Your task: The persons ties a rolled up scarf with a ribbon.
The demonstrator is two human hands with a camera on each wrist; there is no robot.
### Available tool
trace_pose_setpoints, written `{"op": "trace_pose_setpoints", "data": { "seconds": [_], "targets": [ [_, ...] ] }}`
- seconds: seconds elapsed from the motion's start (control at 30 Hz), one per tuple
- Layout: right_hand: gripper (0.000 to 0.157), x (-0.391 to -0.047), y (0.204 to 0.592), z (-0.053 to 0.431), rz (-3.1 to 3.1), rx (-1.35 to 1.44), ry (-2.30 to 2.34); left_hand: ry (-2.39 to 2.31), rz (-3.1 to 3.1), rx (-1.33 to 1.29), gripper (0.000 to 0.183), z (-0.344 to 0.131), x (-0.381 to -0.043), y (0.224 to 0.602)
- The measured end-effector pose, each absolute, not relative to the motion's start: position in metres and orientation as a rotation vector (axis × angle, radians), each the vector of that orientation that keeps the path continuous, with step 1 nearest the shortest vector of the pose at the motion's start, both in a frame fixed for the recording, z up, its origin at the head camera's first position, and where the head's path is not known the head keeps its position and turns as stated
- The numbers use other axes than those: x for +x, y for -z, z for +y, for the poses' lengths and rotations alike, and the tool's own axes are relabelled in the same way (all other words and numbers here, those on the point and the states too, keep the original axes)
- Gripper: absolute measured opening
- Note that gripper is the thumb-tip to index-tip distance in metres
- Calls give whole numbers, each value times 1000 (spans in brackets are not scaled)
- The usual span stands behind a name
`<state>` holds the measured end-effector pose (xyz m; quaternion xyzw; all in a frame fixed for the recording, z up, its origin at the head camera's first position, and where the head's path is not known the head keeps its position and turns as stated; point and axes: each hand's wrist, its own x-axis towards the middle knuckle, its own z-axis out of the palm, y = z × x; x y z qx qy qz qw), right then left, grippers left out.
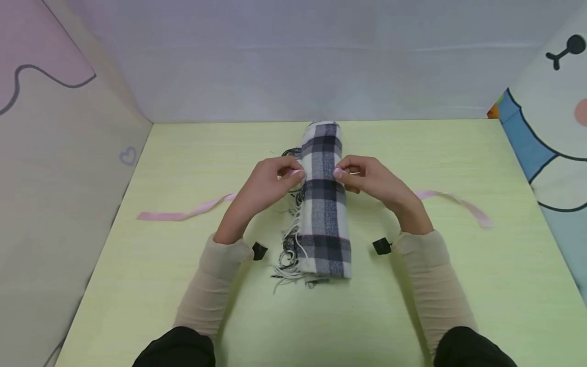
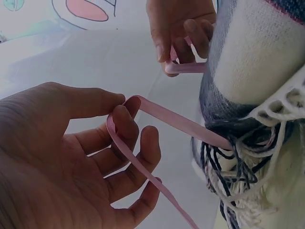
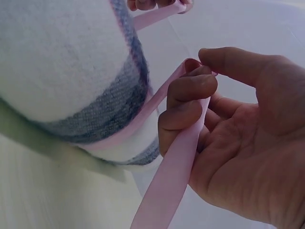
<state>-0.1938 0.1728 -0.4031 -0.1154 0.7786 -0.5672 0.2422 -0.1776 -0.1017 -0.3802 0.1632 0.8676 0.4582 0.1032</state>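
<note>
Softly rolled, checked scarf (image 1: 325, 214) with a pink ribbon (image 1: 160, 216) raised at either side

Laid lengthwise in the middle of a pale yellow-green table (image 1: 114, 265), with one end near the back wall (image 1: 321, 76) and the other toward the person. Thick and rounded in shape, patterned in broad cream, grey and near-black bands, with a woolly, slightly fuzzy surface and a thin reddish line along one dark band. Edged on the left with a tangled fringe (image 2: 252, 200) of cream and dark strands, spread loosest at the near corner. Crossed underneath by the narrow, flat, slightly shiny ribbon, seen along the underside on the right and among the strands on the left.

Just beside the left flank, ribbon pinched between thumb and forefinger of the left hand (image 1: 268, 186), with the other fingers loosely bent and spaced. Just beside the right flank, ribbon pinched likewise by the right hand (image 1: 373, 181), with more fingers curled about the strip. Hard to tell whether either is touching the wool. Beyond the wrists, trailing ribbon tails on both sides, lying out across the table.

Farther out, beige sleeves (image 1: 213, 285) with a small black block (image 1: 259, 251) at each cuff. At the left, a white panel with a small drawn heart (image 1: 128, 156); at the right, a cartoon animal (image 1: 545, 122) in white and blue.
</note>
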Motion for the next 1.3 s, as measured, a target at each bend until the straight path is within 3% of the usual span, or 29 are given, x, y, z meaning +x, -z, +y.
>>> {"op": "trace_pose_setpoints", "data": {
  "seconds": [0.77,1.03,1.3],
  "targets": [
    [26,-201,392,163,2174,-513,1645,-1324,2530,753,18,-81,-188,390],
    [23,-203,398,159,2265,-544,1582,-1317,2521,630,11,-79,-194,399],
    [23,-209,405,152,2312,-574,1516,-1378,2455,534,26,-81,-197,402]
  ]
}}
